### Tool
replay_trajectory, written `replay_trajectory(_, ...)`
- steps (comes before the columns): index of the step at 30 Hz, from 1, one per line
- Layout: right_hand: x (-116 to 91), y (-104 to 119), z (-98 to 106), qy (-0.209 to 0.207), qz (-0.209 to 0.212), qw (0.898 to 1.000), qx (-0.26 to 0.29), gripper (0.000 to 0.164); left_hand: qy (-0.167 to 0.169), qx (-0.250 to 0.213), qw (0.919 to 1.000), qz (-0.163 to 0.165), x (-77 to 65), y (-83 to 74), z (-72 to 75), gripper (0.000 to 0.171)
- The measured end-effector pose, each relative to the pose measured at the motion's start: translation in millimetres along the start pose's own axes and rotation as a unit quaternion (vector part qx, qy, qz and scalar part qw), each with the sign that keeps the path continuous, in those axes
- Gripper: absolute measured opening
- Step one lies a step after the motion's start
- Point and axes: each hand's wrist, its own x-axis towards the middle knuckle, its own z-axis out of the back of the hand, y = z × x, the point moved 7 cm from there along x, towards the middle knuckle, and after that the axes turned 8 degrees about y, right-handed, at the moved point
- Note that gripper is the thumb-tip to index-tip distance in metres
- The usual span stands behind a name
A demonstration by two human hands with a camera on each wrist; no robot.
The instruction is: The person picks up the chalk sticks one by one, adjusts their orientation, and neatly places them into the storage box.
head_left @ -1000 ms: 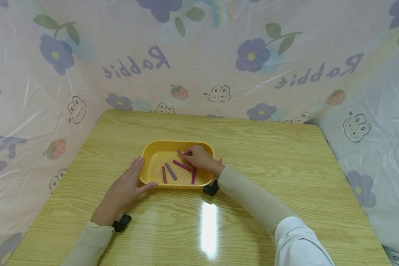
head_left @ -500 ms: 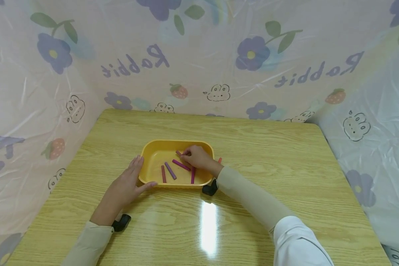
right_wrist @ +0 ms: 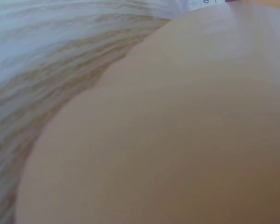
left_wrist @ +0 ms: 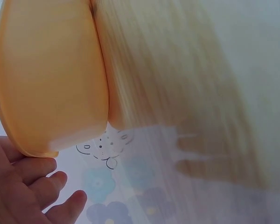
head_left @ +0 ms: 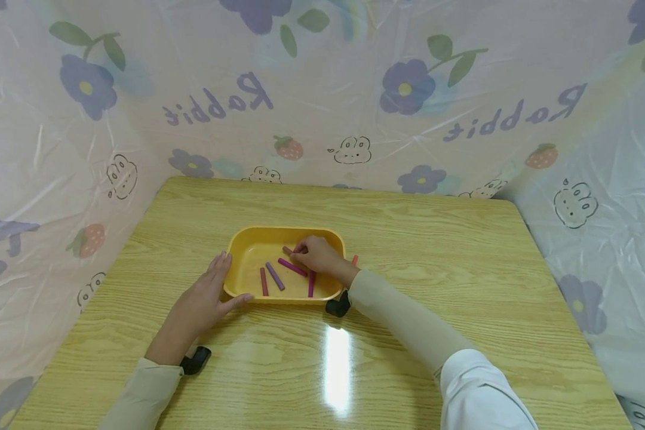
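Note:
A yellow plastic tray [head_left: 242,239] stands on the table. My left hand [head_left: 196,307] rests against its left end, fingers fairly straight along that side and thumb on the front rim. In the left wrist view, the fingers of the left hand [left_wrist: 30,186] touch the tray's edge [left_wrist: 51,79]. Inside the tray, my right hand [head_left: 319,254] pinches a short reddish-brown stick [head_left: 288,251], crayon-like, between thumb and fingers. Around it lie a magenta stick [head_left: 292,267], a purple stick [head_left: 275,276], a dark red stick [head_left: 264,282] and another magenta stick [head_left: 312,285], partly under the right hand.
An orange-red stick [head_left: 355,260] shows just beyond the tray's right end, partly hidden by the wrist. The wood-grain table [head_left: 435,251] meets a patterned plastic sheet [head_left: 322,101] at the back and sides. Black wrist mounts [head_left: 338,304] sit under both wrists.
The right hand and the pinched stick have shifted very slightly to the left, and the visible end of that stick looks browner. The left hand keeps its place on the tray.

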Motion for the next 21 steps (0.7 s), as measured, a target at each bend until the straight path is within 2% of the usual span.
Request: replay_trajectory(21,0.0,0.2,-0.8,-0.005,0.008,1.0,0.004,0.019,-0.004,0.002,1.0,-0.007,0.4,0.1,-0.5,0.103)
